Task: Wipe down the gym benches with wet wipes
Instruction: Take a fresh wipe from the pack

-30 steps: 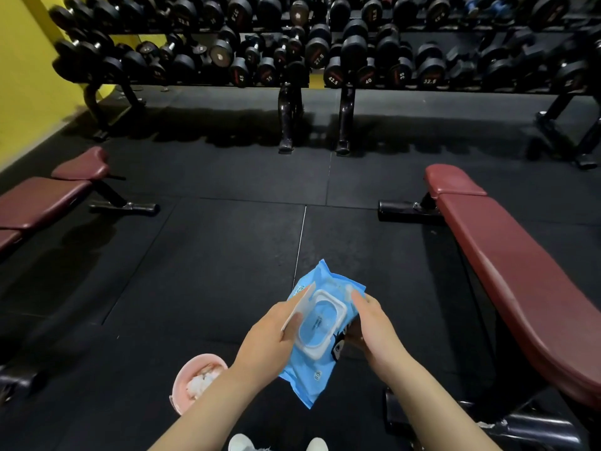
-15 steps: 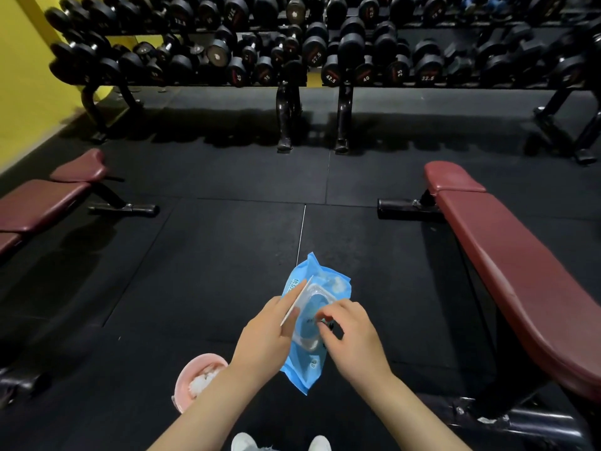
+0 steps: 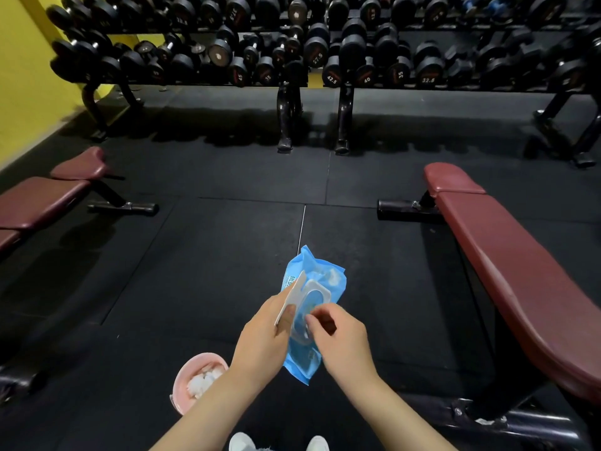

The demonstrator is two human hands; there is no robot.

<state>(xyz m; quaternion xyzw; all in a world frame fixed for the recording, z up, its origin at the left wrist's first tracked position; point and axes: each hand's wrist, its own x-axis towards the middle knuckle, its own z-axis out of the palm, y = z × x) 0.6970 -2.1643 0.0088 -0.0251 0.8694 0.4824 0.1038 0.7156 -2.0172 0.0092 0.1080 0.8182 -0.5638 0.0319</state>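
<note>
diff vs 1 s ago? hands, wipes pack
The right hand left the side of the wipes pack and came over the open lid window, its fingertips now pinching at the opening. The left hand keeps its grip on the pack and the raised lid flap. The pink bin and both benches have not moved.

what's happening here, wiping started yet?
Not yet. A person stands between two maroon benches, holding a blue wet wipe pack in the left hand with its flip lid open. The right hand is pinching at the opening, seemingly to pull out a wipe; none is out. The right bench and left bench are untouched. A pink bin with crumpled white material sits on the floor by the feet.
</note>
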